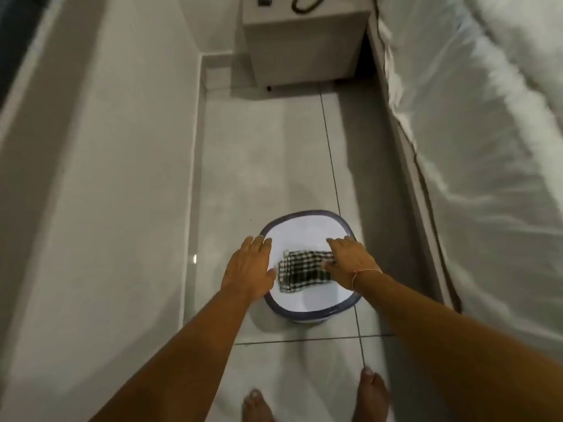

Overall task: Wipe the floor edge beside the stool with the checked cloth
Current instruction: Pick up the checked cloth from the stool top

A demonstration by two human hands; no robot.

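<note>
Zero wiping visible yet | checked cloth point(300, 270) lies on stool point(307, 309), lower centre | left hand point(248, 271) flat, spread, empty on seat rim | right hand point(350, 263) fingers on cloth, grip unclear | floor edge point(190, 239) at left untouched

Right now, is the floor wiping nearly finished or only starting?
Only starting, it seems. Done: nothing on the floor that I can see. In hand: the checked cloth lies on the white stool; the right hand is on its edge, with no clear grip showing, and the left hand rests open on the stool's rim. Left: lifting the cloth and wiping the floor edge by the wall.
</note>
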